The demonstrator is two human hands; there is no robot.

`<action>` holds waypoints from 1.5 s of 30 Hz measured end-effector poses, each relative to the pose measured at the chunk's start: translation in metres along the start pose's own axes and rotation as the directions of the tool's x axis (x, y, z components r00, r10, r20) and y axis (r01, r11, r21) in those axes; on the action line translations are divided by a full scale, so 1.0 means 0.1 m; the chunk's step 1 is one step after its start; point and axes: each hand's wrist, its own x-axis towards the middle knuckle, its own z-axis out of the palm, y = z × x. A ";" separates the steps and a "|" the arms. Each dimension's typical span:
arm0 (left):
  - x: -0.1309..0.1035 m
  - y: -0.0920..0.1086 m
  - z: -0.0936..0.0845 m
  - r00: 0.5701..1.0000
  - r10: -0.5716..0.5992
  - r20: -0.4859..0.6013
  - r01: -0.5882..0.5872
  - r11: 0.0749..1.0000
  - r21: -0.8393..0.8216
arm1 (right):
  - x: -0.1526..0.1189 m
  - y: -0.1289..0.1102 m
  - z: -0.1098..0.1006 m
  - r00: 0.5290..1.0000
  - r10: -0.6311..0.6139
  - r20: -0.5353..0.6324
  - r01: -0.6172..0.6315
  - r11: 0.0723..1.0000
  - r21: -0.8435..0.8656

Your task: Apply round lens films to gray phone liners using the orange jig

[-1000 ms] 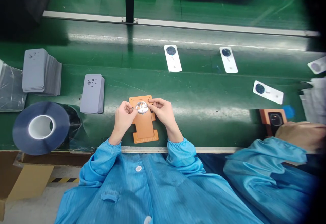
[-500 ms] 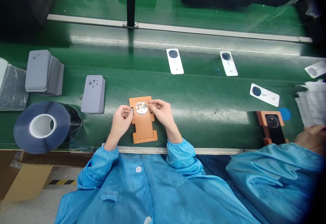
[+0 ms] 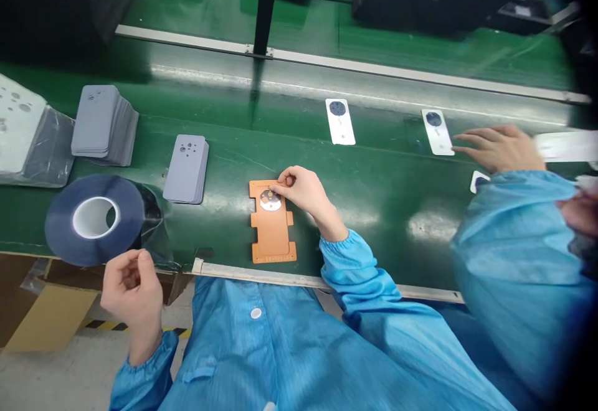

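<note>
An orange fixture [image 3: 273, 233] lies flat near the front edge of the green table, with a round silvery piece [image 3: 270, 200] at its upper part. My right hand [image 3: 306, 193] reaches over the fixture's top right corner, thumb and fingers pinched at the silvery piece; whatever is between the fingertips is too small to tell. Away to the left, my left hand [image 3: 133, 286] is raised in front of the table edge below the tape roll [image 3: 60, 224]. Its fingers are curled together, and anything held in them cannot be made out.
Grey plates stand in a small stack [image 3: 184, 171] and a larger stack [image 3: 93, 118] at left, beside bagged white sheets [image 3: 18, 131]. White cards [image 3: 344, 131] lie further back. A co-worker's hand [image 3: 507, 149] reaches in at right.
My left hand has left the fixture and moved far left, past the table edge. My right hand stays at the fixture's top. The co-worker's hand has reached forward to a white card.
</note>
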 end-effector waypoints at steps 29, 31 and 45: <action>-0.08 0.08 0.26 0.799 0.192 0.569 -0.178 0.981 -0.081 | -0.28 -1.26 0.76 0.842 -0.414 0.346 0.431 0.902 0.032; -0.01 0.00 0.23 0.847 0.131 0.515 -0.125 0.991 -0.046 | -0.14 -1.29 0.86 0.838 -0.455 0.302 0.492 0.869 -0.055; 0.26 -0.21 0.14 0.973 -0.025 0.230 0.017 0.999 0.036 | 0.02 -1.18 1.06 0.643 -0.721 0.258 0.761 0.568 -0.312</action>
